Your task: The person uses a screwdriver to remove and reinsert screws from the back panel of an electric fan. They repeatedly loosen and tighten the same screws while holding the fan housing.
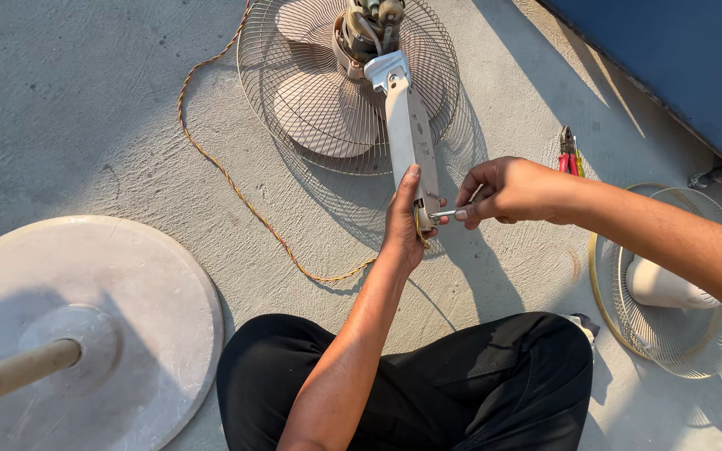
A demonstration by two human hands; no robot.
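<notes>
Pinching a small metal screw (443, 215) between thumb and forefinger, the right hand (503, 190) meets the neck's lower end; a slip could likely drop it onto the concrete floor (85, 108). Left hand (404, 219) wraps the fan neck (411, 134): cream plastic, lying flat, motor (369, 25) exposed above the wire guard (311, 100), braided cord (227, 171) trailing left.

a rough grey concrete floor (85, 108) fills the view, lit by strong, low, warm sunlight that throws long, sharp shadows across it. a dark blue wall (678, 67) runs diagonally across the top right corner, its foot meeting the floor in shade. at the lower left a round, pale stand base (152, 284) lies on the concrete, with a beige pole (10, 376) rising from its middle
</notes>
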